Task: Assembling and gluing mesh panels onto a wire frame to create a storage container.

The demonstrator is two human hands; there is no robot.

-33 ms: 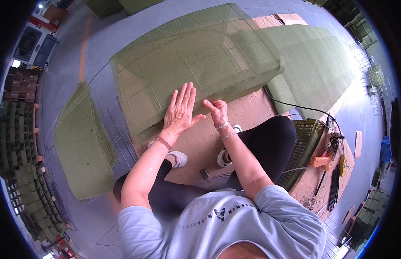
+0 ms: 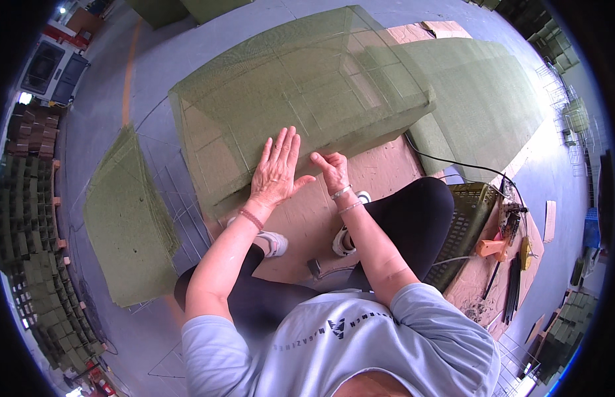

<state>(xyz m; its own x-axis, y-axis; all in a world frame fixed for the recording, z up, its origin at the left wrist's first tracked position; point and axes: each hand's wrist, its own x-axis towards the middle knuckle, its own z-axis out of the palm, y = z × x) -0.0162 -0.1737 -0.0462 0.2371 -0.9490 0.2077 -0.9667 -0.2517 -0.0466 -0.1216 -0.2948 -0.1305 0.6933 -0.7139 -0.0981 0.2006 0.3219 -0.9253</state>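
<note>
In front of me stands a box-shaped wire frame covered in sheer green mesh [image 2: 254,86], its wires showing through the cloth. My left hand [image 2: 275,172] lies flat on the near edge of the cover, fingers stretched out and thumb spread to the side. Just right of it, my right hand [image 2: 333,173] is closed at the near side of the mesh, with its fingers curled and thumb against them. Whatever those fingers may hold is hidden or too small to make out.
Cardboard [image 2: 301,245] lies under the frame and my feet. Green mesh sheets [image 2: 479,92] spread at the far right; another mesh stack [image 2: 129,231] rests on wire frames at left. Beside my right knee are a perforated crate [image 2: 463,221], an orange-handled tool [image 2: 492,249] and a black cable [image 2: 453,161].
</note>
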